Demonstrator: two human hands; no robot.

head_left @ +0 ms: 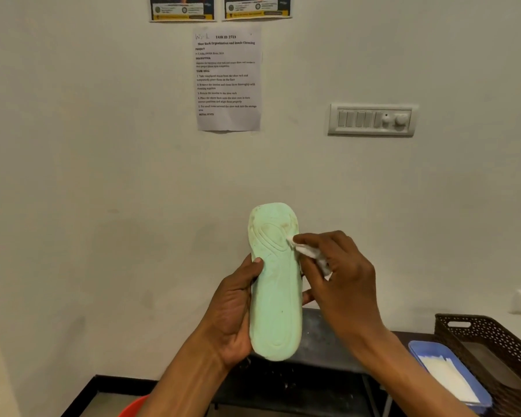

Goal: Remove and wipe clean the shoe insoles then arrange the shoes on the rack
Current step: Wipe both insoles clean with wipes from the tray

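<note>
A pale mint-green shoe insole (275, 290) stands upright in front of the wall, underside facing me, with grey smudges near its top. My left hand (232, 311) grips its lower left edge, thumb on the front and fingers behind. My right hand (340, 272) pinches a crumpled white wipe (309, 254) and presses it against the insole's upper right edge. No shoes are in view.
A dark shoe rack top (322, 341) lies below the hands. At lower right a blue tray (424, 350) holds white wipes, beside a brown woven basket (494, 329). A red tub rim (133, 406) shows at the bottom. A task sheet (227, 79) and switch panel (373, 120) hang on the wall.
</note>
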